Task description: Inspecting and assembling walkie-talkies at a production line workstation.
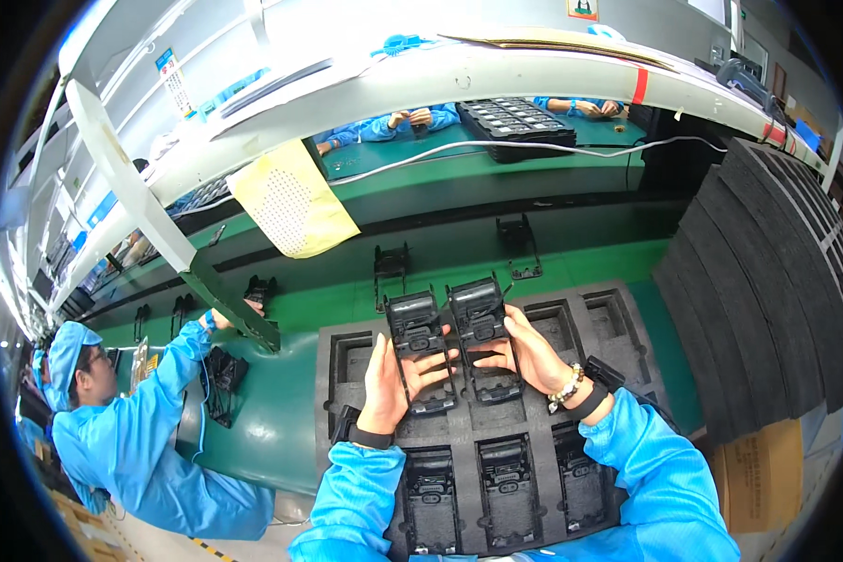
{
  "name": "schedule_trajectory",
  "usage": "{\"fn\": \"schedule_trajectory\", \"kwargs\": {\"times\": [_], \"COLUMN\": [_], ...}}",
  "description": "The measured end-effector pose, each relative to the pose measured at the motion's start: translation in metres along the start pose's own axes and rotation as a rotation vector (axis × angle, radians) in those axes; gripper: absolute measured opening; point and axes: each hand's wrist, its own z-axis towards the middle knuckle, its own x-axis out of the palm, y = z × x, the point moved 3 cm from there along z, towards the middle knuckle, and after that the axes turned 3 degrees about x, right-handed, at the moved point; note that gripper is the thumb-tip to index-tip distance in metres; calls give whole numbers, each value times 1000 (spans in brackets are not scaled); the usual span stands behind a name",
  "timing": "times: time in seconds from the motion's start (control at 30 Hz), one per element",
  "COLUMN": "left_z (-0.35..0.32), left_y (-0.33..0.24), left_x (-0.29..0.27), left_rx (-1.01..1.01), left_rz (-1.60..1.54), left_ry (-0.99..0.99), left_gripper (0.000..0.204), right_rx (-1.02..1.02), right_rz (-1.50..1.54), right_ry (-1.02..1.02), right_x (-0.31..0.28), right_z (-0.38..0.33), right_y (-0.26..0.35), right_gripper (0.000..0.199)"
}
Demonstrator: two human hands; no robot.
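We are in a factory workshop: black parts stand spaced along a green assembly line, with a bench beside it. A co-worker wears a blue smock and cap, and across the line we see more blue sleeves and hands. Stacked foam trays, a carton, a long shelf and striped floor tape show it too.

Dressed in bright blue, wrinkled sleeves (bunched near cuffs). Strapped below left hand and right hand with black wristbands and dark boxy modules. Adorned on right side with pale-and-dark beaded bracelet.
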Motion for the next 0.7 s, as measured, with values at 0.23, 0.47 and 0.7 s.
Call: {"fn": "schedule_trajectory", "kwargs": {"times": [0.23,0.47,0.7], "left_z": [4,5,0], "left_y": [1,4,1], "left_x": [0,-10,-15], "left_rx": [-1,24,89], "left_rz": [-32,-37,-119], "left_ry": [25,-11,-67], "left_gripper": [71,66,60], "right_rx": [-18,-21,20], "right_rz": [27,103,78], "right_ry": [-13,-348,-299], "right_x": [-5,-8,-1], "right_z": [3,16,16], "right_y": [-3,-18,-34], "right_gripper": [47,34,26]}}
